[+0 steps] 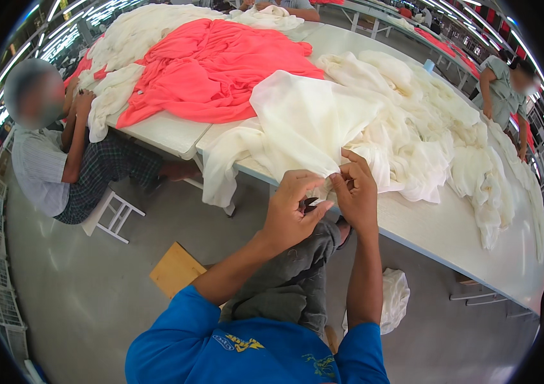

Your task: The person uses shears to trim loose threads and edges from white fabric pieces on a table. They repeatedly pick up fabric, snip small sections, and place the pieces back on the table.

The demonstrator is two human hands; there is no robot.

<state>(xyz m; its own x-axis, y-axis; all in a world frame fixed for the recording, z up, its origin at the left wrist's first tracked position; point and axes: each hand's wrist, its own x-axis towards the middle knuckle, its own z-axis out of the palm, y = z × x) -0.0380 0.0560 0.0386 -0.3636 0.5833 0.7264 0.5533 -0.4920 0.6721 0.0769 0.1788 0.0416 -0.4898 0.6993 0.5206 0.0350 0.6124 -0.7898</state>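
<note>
Seemingly mid-job, fingers of the left hand [292, 208] and right hand [357, 195] pinch a cream cloth [313, 112]; a rumpled pale heap [406, 128] apparently remains on the bench [429, 223].

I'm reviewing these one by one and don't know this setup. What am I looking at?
There's no robot: these are a person's bare hands, seen from above by a wide fisheye camera on their head, so straight edges bend. The right hand pinches a white cloth at the table's near edge. The left hand is curled close by, a small dark thing at its fingers, too small to identify. Coral cloth and more white fabric lie heaped on the table.
</note>
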